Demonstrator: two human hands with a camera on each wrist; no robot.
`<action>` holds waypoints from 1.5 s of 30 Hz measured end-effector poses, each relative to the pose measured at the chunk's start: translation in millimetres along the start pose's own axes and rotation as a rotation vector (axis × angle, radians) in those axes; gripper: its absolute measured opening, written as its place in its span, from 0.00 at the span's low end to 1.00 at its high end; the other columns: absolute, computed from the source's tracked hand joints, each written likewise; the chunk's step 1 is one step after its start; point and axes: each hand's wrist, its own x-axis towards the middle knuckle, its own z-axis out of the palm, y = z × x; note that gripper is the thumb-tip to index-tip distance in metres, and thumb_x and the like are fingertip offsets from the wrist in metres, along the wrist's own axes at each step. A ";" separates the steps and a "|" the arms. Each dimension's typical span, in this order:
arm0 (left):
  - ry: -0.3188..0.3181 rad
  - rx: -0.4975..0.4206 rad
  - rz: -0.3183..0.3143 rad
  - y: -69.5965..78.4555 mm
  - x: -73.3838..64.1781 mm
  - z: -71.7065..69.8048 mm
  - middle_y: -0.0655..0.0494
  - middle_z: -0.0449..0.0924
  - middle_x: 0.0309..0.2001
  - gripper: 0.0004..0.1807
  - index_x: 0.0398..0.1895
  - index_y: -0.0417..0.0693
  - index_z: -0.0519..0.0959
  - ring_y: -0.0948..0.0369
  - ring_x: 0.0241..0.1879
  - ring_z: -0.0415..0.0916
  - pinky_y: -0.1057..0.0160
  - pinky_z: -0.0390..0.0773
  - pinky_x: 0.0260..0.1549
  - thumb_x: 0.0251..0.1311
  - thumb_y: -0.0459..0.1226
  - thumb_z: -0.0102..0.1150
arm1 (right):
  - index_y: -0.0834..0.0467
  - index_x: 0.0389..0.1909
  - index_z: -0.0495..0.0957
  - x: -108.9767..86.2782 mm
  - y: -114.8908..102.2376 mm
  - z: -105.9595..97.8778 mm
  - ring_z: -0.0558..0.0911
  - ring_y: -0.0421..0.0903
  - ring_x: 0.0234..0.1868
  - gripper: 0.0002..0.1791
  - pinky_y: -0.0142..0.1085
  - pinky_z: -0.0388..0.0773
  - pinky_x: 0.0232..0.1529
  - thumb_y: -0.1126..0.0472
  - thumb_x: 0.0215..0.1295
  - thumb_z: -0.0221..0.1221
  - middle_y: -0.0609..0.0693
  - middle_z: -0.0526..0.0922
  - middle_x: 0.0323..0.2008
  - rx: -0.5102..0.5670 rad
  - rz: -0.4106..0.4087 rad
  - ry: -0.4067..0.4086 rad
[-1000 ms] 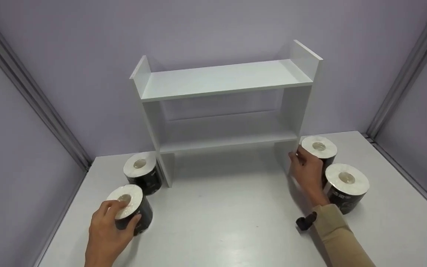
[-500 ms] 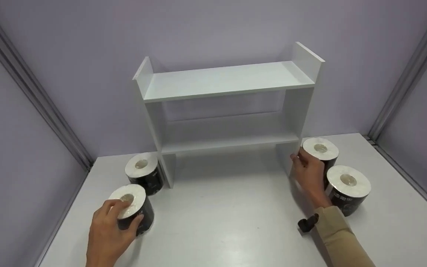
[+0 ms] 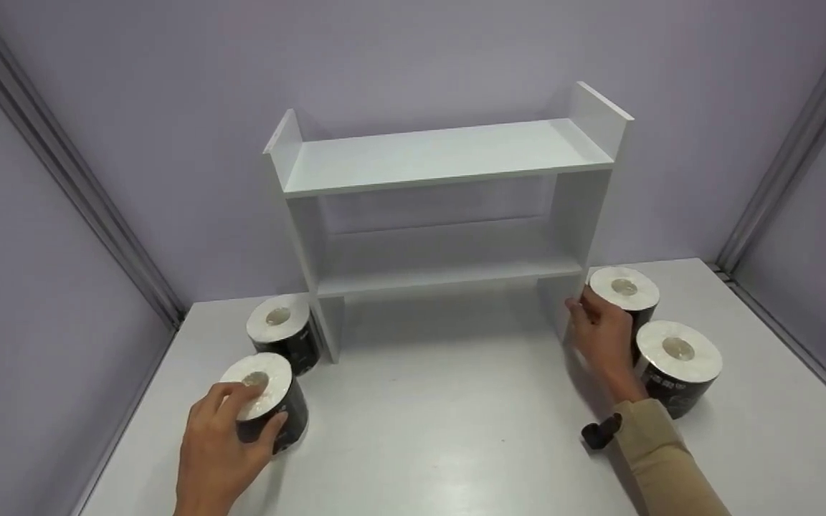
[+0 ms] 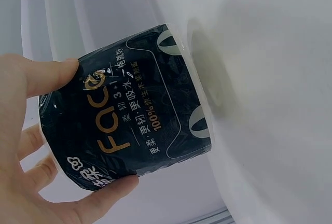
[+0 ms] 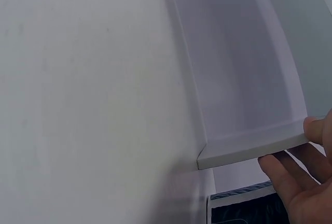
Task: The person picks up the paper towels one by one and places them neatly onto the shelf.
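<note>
My left hand grips a toilet roll in dark printed wrapping at the front left. Its fingers lie over the white top and the thumb on the near side. In the left wrist view the printed side of this roll faces the camera. Whether its base touches the table, I cannot tell. At the white shelf unit, my right hand pinches the lower front of the right side panel. The right wrist view has thumb and fingers on opposite faces of that panel.
Behind the held roll, another toilet roll stands against the unit's left side. Two more stand at the right: a rear roll beside the panel and a front roll by my right wrist. A pale wall rises behind.
The whole head view has shifted slightly to the right. My left hand and its roll have moved a little right, toward the unit. The right hand keeps its hold on the panel.
</note>
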 end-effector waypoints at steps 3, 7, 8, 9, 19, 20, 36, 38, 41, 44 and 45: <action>0.010 -0.007 0.027 1.1 -0.3 1.6 0.43 0.82 0.45 0.26 0.44 0.44 0.85 0.37 0.45 0.82 0.35 0.82 0.45 0.39 0.34 0.90 | 0.62 0.55 0.88 -0.6 1.0 -0.1 0.87 0.48 0.41 0.12 0.16 0.73 0.37 0.64 0.77 0.63 0.60 0.92 0.42 -0.006 0.006 -0.012; 0.015 -0.016 0.041 3.1 -0.3 3.2 0.44 0.82 0.45 0.27 0.44 0.44 0.85 0.37 0.45 0.82 0.36 0.82 0.45 0.39 0.34 0.90 | 0.63 0.51 0.87 0.4 1.5 0.4 0.85 0.47 0.40 0.10 0.19 0.73 0.38 0.63 0.78 0.62 0.62 0.91 0.40 -0.009 0.013 -0.029; 0.013 -0.017 0.040 3.9 -0.3 3.4 0.44 0.82 0.45 0.27 0.44 0.44 0.86 0.37 0.45 0.82 0.36 0.82 0.45 0.39 0.34 0.90 | 0.63 0.50 0.87 0.8 1.8 0.5 0.85 0.47 0.39 0.09 0.20 0.73 0.37 0.63 0.78 0.62 0.62 0.91 0.39 -0.013 0.014 -0.030; 0.010 -0.019 0.041 4.8 -0.4 3.6 0.44 0.82 0.45 0.27 0.44 0.44 0.86 0.37 0.45 0.82 0.35 0.82 0.44 0.40 0.34 0.90 | 0.63 0.49 0.87 1.0 2.1 0.6 0.84 0.47 0.38 0.09 0.20 0.72 0.37 0.63 0.78 0.62 0.62 0.90 0.38 -0.015 0.015 -0.030; 0.005 -0.029 0.056 13.4 -2.0 5.1 0.45 0.82 0.45 0.26 0.44 0.45 0.86 0.38 0.45 0.82 0.36 0.83 0.44 0.39 0.35 0.90 | 0.64 0.39 0.85 0.0 3.4 1.9 0.79 0.44 0.31 0.06 0.22 0.70 0.33 0.65 0.76 0.63 0.57 0.86 0.29 -0.022 -0.020 -0.005; 0.004 -0.030 0.057 14.0 -2.3 5.1 0.45 0.82 0.45 0.26 0.44 0.45 0.86 0.39 0.46 0.82 0.36 0.83 0.44 0.39 0.35 0.90 | 0.64 0.40 0.85 -0.2 3.5 1.8 0.79 0.44 0.31 0.06 0.21 0.70 0.33 0.65 0.76 0.64 0.57 0.86 0.29 -0.022 -0.024 -0.003; 0.030 -0.042 0.096 23.5 -2.9 1.1 0.46 0.82 0.46 0.28 0.44 0.47 0.86 0.40 0.48 0.82 0.38 0.83 0.46 0.37 0.35 0.91 | 0.65 0.44 0.85 -2.3 1.9 5.3 0.82 0.45 0.37 0.06 0.18 0.70 0.37 0.65 0.77 0.63 0.60 0.88 0.35 -0.006 -0.042 0.002; 0.028 -0.042 0.090 24.5 -2.0 1.2 0.47 0.82 0.46 0.28 0.44 0.47 0.86 0.40 0.48 0.82 0.37 0.84 0.47 0.37 0.35 0.91 | 0.64 0.43 0.85 -2.3 1.4 5.6 0.82 0.44 0.37 0.06 0.18 0.70 0.38 0.65 0.77 0.63 0.60 0.89 0.35 -0.010 -0.044 0.003; 0.010 -0.043 0.078 27.0 -0.4 2.9 0.48 0.82 0.46 0.27 0.44 0.48 0.86 0.40 0.49 0.82 0.38 0.85 0.47 0.38 0.37 0.91 | 0.65 0.43 0.85 -2.8 1.1 4.5 0.81 0.44 0.38 0.06 0.18 0.70 0.38 0.66 0.77 0.63 0.60 0.89 0.36 0.000 -0.041 0.011; -0.002 -0.048 0.074 29.4 0.7 4.5 0.48 0.82 0.45 0.26 0.43 0.48 0.86 0.40 0.49 0.82 0.37 0.85 0.46 0.39 0.37 0.91 | 0.66 0.43 0.85 -3.4 1.3 3.3 0.81 0.44 0.37 0.06 0.19 0.70 0.38 0.66 0.76 0.63 0.62 0.88 0.35 0.010 -0.035 0.014; -0.003 -0.049 0.075 30.0 0.8 4.7 0.48 0.82 0.45 0.26 0.43 0.48 0.86 0.40 0.49 0.82 0.37 0.85 0.46 0.39 0.37 0.91 | 0.66 0.44 0.86 -3.7 1.2 3.1 0.81 0.44 0.37 0.06 0.18 0.70 0.38 0.66 0.77 0.63 0.61 0.88 0.35 0.008 -0.034 0.015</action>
